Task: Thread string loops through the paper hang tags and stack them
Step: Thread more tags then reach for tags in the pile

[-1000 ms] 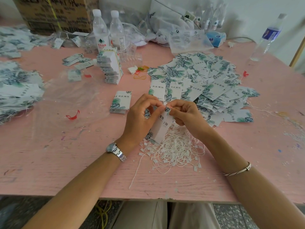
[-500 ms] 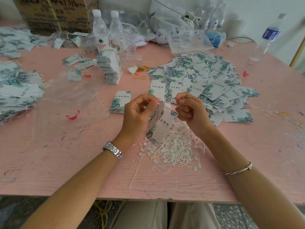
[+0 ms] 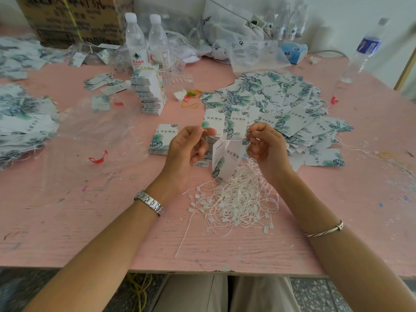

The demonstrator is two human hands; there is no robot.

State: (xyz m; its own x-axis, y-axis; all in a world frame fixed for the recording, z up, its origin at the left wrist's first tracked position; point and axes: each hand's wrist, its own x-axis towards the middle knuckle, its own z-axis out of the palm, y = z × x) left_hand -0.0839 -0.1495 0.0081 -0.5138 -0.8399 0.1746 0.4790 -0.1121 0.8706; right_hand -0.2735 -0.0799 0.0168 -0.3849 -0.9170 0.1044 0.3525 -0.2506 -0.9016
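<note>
Head view looks down at both hands working right above the string pile [image 3: 238, 199]. Left hand [image 3: 186, 152] pinches one end of a white string [image 3: 231, 138] between thumb and forefinger, other fingers loosely curled in. Right hand [image 3: 265, 145] pinches the other end the same way, the rest of it clenched.

The hang tag [image 3: 225, 161] dangles off that string between them, just over the far edge of the string pile. My guess is the string is stretched sideways like that so the tag hangs free and the two ends can be brought together to lock the loop.

Supplies sit within easy reach: a big loose tag heap [image 3: 270, 104] just behind the string pile, and a small neat stack [image 3: 163, 139] behind and to its left. I honestly can't tell which of those is finished stuff, so the stacking part looks not yet done for this tag
</note>
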